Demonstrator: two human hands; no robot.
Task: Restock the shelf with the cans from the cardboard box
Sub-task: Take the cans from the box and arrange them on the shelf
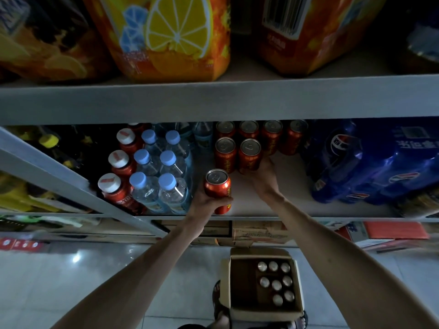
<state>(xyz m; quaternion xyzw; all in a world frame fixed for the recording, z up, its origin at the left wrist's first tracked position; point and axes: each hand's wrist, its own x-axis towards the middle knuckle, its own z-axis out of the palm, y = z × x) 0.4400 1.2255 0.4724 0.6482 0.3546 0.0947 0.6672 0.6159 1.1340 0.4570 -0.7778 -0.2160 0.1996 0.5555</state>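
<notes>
Underfoot, the cardboard box sits open on the pale tiled floor, just in front of a sandalled foot. The remaining cans stand upright in its right half, silver tops up, and the left half of the box looks dark and unfilled.

Both bare forearms reach up and forward from there to the lower shelf. The left hand is at the shelf's front edge, fingers and thumb wrapped round the body of a red can, which is upright. Whether its base touches the shelf cannot be told.

A little deeper in, the right hand is curled round the lower part of a second can, thumb on its right side. That can stands on the shelf just beside a neighbouring can on its left. Behind these two, a back row of cans runs four across under the lip of the upper shelf.

Left of the cans stand clear water bottles with blue caps, and beyond them red bottles with white caps. To the right, apart from the cans, lies a blue wrapped pack of soft drinks.

Farthest up, orange drink packs printed with a citrus slice rest on the upper shelf.
</notes>
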